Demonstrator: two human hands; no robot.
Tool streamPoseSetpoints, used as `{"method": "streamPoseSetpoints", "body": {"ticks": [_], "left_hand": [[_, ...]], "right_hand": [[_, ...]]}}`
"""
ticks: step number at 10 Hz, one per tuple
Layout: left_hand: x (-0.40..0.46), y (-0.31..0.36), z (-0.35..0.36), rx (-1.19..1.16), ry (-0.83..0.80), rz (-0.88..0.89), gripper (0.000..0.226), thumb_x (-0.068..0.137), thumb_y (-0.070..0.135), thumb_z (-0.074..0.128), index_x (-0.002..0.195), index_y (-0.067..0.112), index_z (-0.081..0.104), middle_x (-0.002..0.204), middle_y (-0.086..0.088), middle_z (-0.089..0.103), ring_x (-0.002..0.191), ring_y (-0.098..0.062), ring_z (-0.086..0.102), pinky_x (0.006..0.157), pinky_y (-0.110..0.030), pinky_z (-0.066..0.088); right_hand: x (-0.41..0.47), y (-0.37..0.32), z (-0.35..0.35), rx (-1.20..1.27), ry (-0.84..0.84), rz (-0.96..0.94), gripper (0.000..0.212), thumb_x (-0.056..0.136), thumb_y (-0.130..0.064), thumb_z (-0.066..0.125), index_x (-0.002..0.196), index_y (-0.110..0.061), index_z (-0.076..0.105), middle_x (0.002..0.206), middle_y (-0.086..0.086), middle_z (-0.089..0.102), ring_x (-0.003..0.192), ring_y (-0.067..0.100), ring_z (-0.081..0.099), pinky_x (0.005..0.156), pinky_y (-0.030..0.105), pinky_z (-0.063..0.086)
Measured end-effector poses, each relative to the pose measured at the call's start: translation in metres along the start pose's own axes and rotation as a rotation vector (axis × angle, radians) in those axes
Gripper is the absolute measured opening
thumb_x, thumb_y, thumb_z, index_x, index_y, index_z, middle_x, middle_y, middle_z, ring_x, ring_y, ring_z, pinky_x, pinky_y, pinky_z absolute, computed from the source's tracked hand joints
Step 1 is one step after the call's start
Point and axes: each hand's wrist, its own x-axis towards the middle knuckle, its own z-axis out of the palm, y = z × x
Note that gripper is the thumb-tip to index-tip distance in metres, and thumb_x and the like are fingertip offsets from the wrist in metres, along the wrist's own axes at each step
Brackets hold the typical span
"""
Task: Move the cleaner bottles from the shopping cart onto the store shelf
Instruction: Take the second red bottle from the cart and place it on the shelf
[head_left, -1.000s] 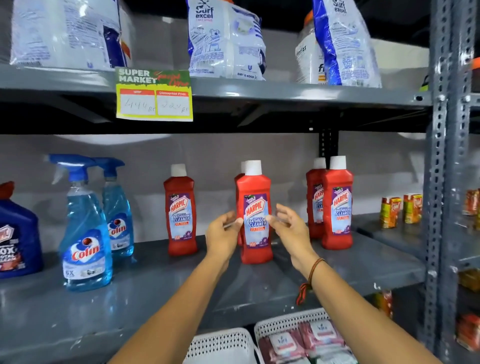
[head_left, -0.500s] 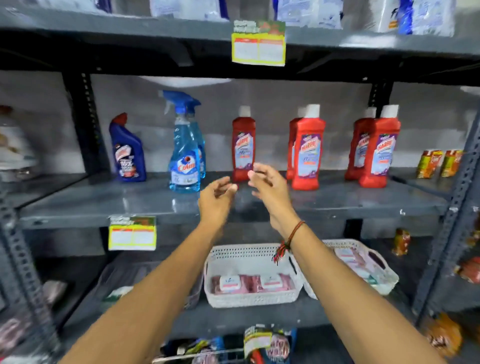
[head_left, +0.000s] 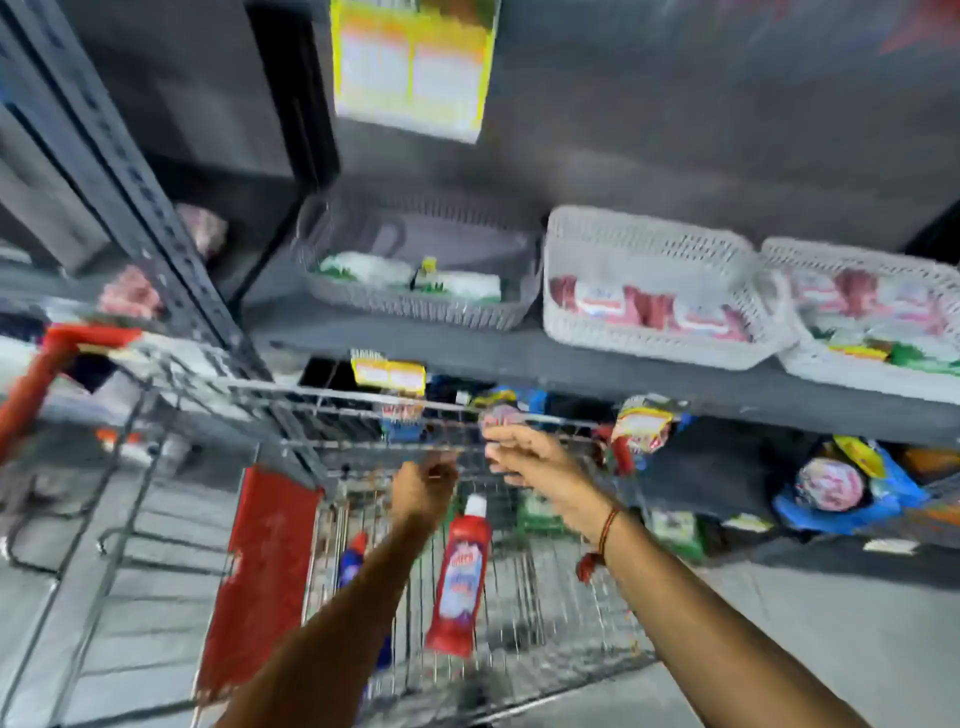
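Observation:
The view is blurred and points down into the wire shopping cart (head_left: 519, 415). A red cleaner bottle (head_left: 460, 582) with a white cap lies on the cart's floor. Beside it a blue bottle (head_left: 352, 564) is partly hidden by my left forearm. My left hand (head_left: 423, 486) hovers over the cart just above the red bottle's cap, fingers loosely curled, holding nothing. My right hand (head_left: 535, 460) is stretched over the cart's far rim, fingers apart and empty. The shelf with the placed bottles is out of view.
A grey shelf (head_left: 519, 358) carries a grey basket (head_left: 415, 301) and two white baskets (head_left: 649, 332) of packets. Below it lie colourful packets (head_left: 831, 483). The cart's red handle (head_left: 31, 384) and red panel (head_left: 265, 566) sit at the left. A yellow price tag (head_left: 413, 67) hangs above.
My view has swung down from the shelf of red bottles to the cart. Both empty hands have dropped from the shelf to above the cart.

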Motion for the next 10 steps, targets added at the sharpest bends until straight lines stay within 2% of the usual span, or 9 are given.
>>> {"method": "streamPoseSetpoints", "body": {"ticks": [2,3,4,5,6,7,8,9,10], "left_hand": [[0.035,-0.171,0.010,0.221,-0.142,-0.357,0.056,0.069,0.028,0.056,0.117,0.000,0.063,0.118,-0.024,0.066,0.111,-0.037,0.062,0.096,-0.046,0.051],[0.042,-0.217,0.017,0.246,-0.203,-0.464,0.048,0.084,0.027,0.051,0.125,0.002,0.056,0.127,-0.019,0.060,0.117,-0.034,0.058,0.100,-0.040,0.048],[0.057,-0.256,0.026,0.302,-0.243,-0.484,0.035,0.094,0.017,0.047,0.127,0.007,0.054,0.126,-0.021,0.061,0.114,-0.035,0.059,0.095,-0.040,0.050],[0.066,-0.276,0.031,0.284,-0.260,-0.485,0.035,0.091,0.019,0.052,0.123,0.007,0.058,0.117,-0.027,0.064,0.101,-0.038,0.064,0.084,-0.040,0.051],[0.071,-0.281,0.033,0.222,-0.273,-0.521,0.037,0.085,0.013,0.053,0.120,0.002,0.058,0.117,-0.033,0.062,0.091,-0.025,0.058,0.080,-0.037,0.047],[0.069,-0.281,0.034,0.211,-0.251,-0.520,0.035,0.086,0.013,0.055,0.119,0.003,0.058,0.115,-0.022,0.065,0.096,-0.027,0.061,0.086,-0.036,0.048],[0.065,-0.266,0.029,0.177,-0.264,-0.484,0.032,0.088,-0.002,0.051,0.120,-0.003,0.056,0.099,-0.010,0.061,0.077,-0.018,0.057,0.072,-0.025,0.046],[0.057,-0.235,0.022,0.204,-0.259,-0.407,0.031,0.087,0.000,0.054,0.118,0.003,0.059,0.094,-0.007,0.066,0.074,-0.015,0.057,0.050,-0.008,0.042],[0.043,-0.197,0.012,0.236,-0.239,-0.293,0.031,0.086,0.006,0.056,0.116,0.014,0.062,0.097,-0.001,0.067,0.081,-0.012,0.061,0.053,-0.009,0.045]], "right_hand": [[0.044,0.179,0.041,-0.170,-0.180,0.401,0.036,0.089,-0.005,0.060,0.124,0.001,0.053,0.100,0.007,0.061,0.080,0.015,0.057,0.058,0.011,0.043],[0.048,0.240,0.058,-0.274,-0.208,0.554,0.049,0.087,-0.005,0.062,0.132,-0.001,0.042,0.110,0.024,0.066,0.080,0.015,0.057,0.059,0.025,0.042],[0.054,0.287,0.071,-0.246,-0.276,0.649,0.042,0.093,-0.005,0.053,0.133,0.004,0.043,0.101,0.007,0.075,0.055,-0.012,0.060,0.055,0.011,0.045],[0.061,0.326,0.073,-0.122,-0.177,0.733,0.037,0.094,-0.005,0.049,0.128,0.008,0.047,0.074,-0.007,0.068,0.064,0.000,0.064,0.072,0.019,0.056],[0.066,0.336,0.073,0.059,-0.153,0.790,0.016,0.094,-0.011,0.046,0.099,-0.012,0.062,0.088,-0.001,0.057,0.081,0.013,0.055,0.097,0.045,0.044],[0.056,0.325,0.070,0.049,-0.162,0.685,0.019,0.089,-0.005,0.058,0.080,-0.021,0.063,0.086,-0.002,0.065,0.075,0.006,0.063,0.077,0.030,0.052],[0.044,0.299,0.062,0.034,-0.179,0.606,0.012,0.083,-0.014,0.069,0.092,-0.023,0.069,0.093,-0.005,0.073,0.080,0.008,0.067,0.066,0.019,0.051],[0.032,0.264,0.055,0.066,-0.183,0.528,0.022,0.084,-0.016,0.070,0.106,-0.019,0.067,0.106,0.002,0.074,0.093,0.014,0.069,0.076,0.023,0.054],[0.013,0.224,0.051,0.130,-0.142,0.441,0.032,0.083,-0.019,0.070,0.114,-0.015,0.065,0.110,0.003,0.073,0.100,0.019,0.070,0.087,0.034,0.055]]}}
